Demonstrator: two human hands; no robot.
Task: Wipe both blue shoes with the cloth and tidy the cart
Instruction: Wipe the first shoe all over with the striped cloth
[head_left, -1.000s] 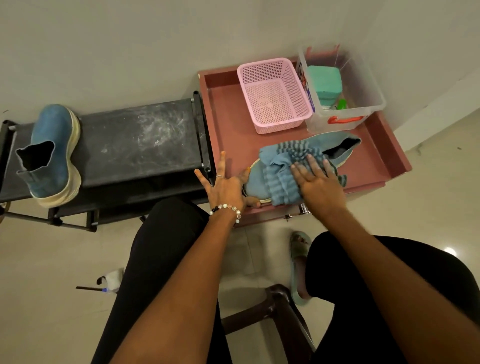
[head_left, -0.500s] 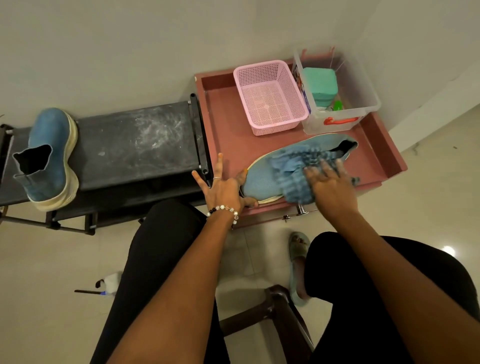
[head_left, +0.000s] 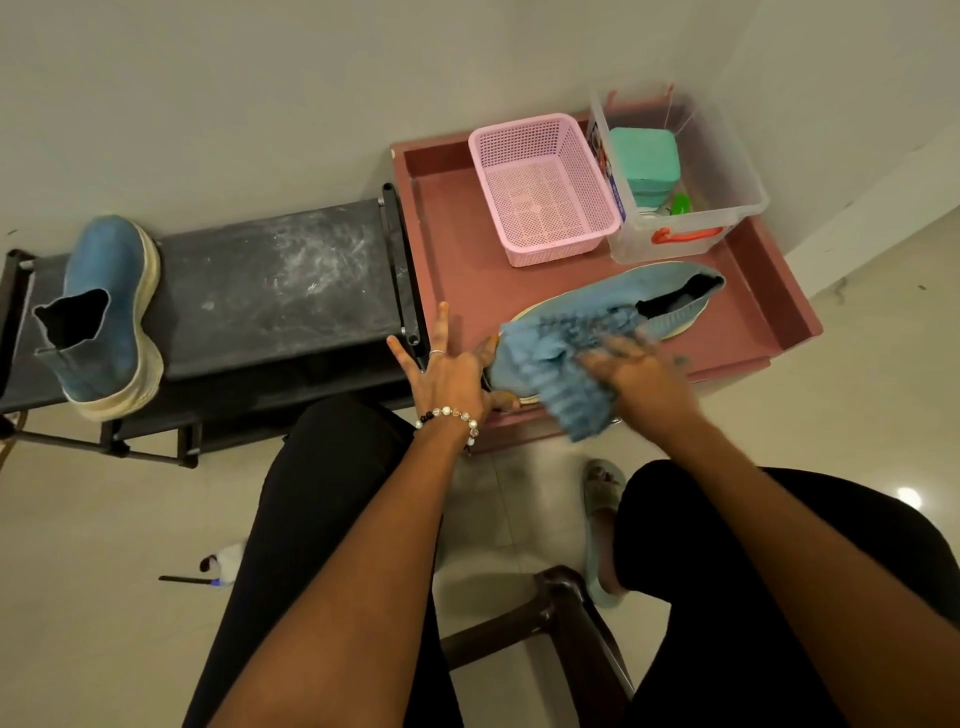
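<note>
Right of centre, our right hand (head_left: 636, 371) presses the soft, floppy blue ribbed cloth (head_left: 550, 369) on the light knit blue shoe (head_left: 623, 306), fingers blurred. Our left hand (head_left: 451, 371), splayed, steadies its toe; we judge the toe the best hold.

A shoe (head_left: 613, 306) lies on the cart tray (head_left: 457, 244) at right of centre, with a cloth (head_left: 550, 374) over its near end, a basket (head_left: 543, 189) and a bin (head_left: 685, 176) side by side behind it, and a second shoe (head_left: 106, 312) on the rack (head_left: 275, 280) at far left.
</note>
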